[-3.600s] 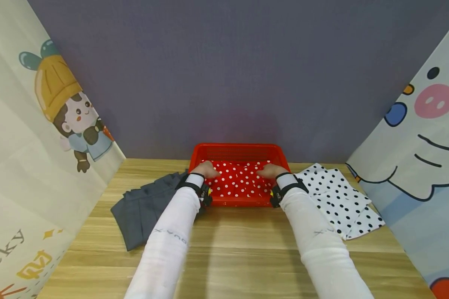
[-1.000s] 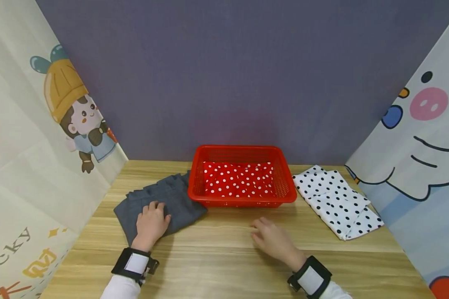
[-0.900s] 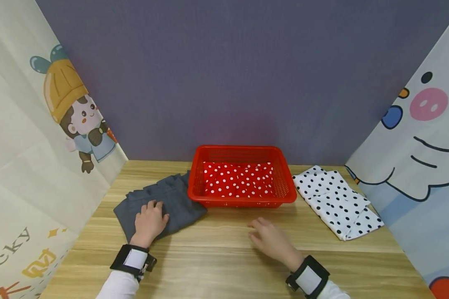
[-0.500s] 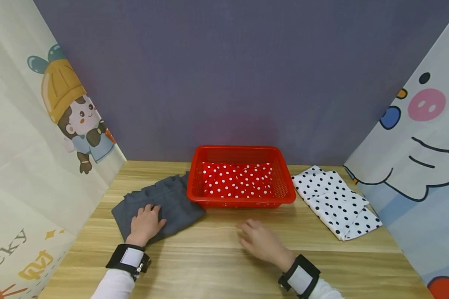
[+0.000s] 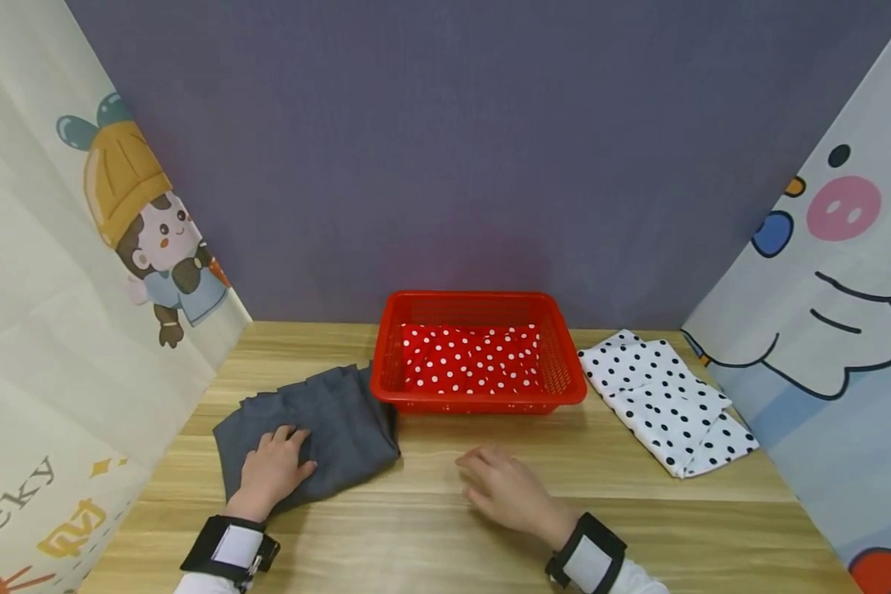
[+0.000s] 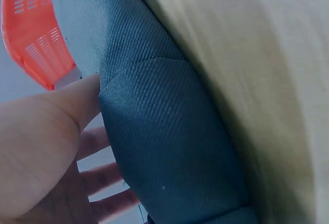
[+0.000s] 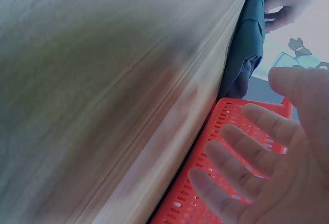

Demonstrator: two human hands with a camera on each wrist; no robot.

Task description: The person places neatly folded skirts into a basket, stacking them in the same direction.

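A folded dark grey cloth (image 5: 334,421) lies on the table left of the basket, its back edge stepped in pleats. My left hand (image 5: 273,466) rests on top of it, fingers extended and thumb out to the side. In the left wrist view the thumb touches the thick folded edge of the grey cloth (image 6: 154,126). My right hand (image 5: 511,493) hovers low over the wood in front of the basket, holding nothing. Its fingers (image 7: 229,167) are spread and loosely bent in the right wrist view. Inside the red plastic basket (image 5: 475,402) lies a red cloth with white dots (image 5: 471,359).
To the right of the basket, a white cloth with black dots (image 5: 664,404) lies folded flat. The wooden table (image 5: 416,536) backs onto a grey wall panel (image 5: 460,148). Printed curtains with a cartoon child (image 5: 159,231) and a pig snout (image 5: 842,208) flank both sides.
Both hands were in the basket on the red cloth before. Since then, my left hand has settled on the grey cloth and shifted it toward me; my right hand has drifted left.
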